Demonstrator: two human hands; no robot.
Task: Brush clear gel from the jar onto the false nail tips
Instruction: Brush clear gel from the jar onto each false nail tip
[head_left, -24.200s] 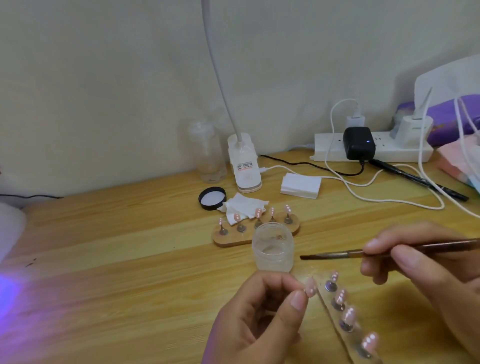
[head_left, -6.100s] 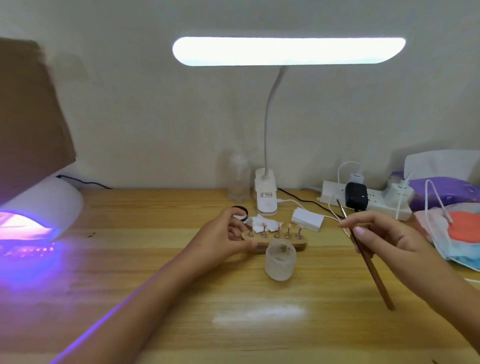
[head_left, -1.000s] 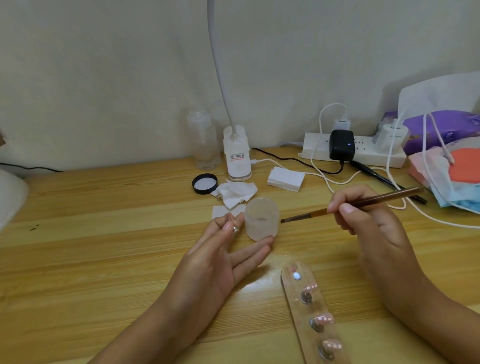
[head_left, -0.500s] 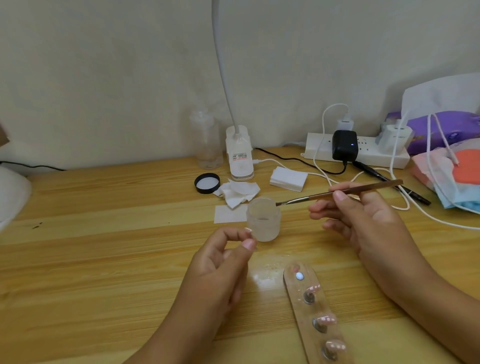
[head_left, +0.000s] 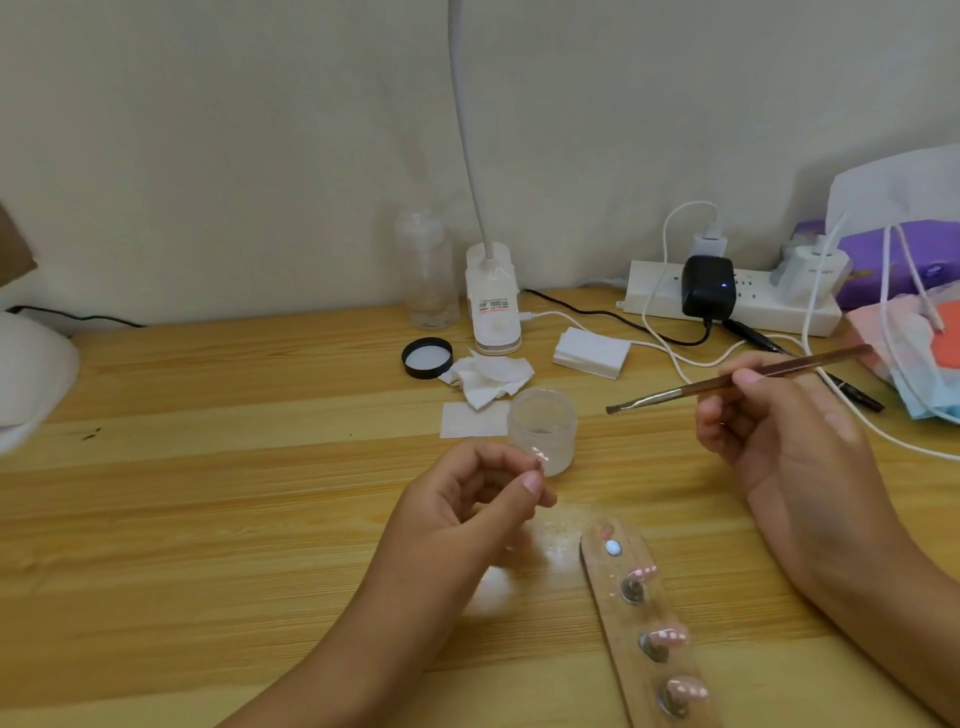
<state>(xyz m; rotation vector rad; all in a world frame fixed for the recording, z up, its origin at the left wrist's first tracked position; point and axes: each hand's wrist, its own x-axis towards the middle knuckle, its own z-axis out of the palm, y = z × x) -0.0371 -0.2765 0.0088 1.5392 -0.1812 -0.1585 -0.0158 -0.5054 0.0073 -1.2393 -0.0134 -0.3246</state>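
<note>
On the desk (head_left: 208, 519): an open frosted jar (head_left: 543, 428) stands upright near the middle, with its black lid (head_left: 427, 357) lying apart behind it, pale inner side up.
Jar's contents: cannot be told through the frosted wall.
Left hand (head_left: 467, 514): thumb and forefinger pinch one small pink tip (head_left: 540, 458), held just in front of the jar.
Right hand (head_left: 779, 441): fingers grip a brown brush (head_left: 680, 392) along its handle. The flat bristles point left, in the air to the right of the jar and clear of it.
Holder (head_left: 621, 623): a wooden strip at lower right carries three glossy pink tips (head_left: 670, 638) on metal stands, plus one bare metal disc near its far end.
Count: four tips in all, one jar, one lid, one brush.
Behind: a crumpled tissue (head_left: 488, 379), a flat white pad (head_left: 472, 420), a stack of pads (head_left: 591, 352), a clear bottle (head_left: 427, 270), a lamp base (head_left: 492, 306) and a power strip (head_left: 763, 312) with three plugs.
</note>
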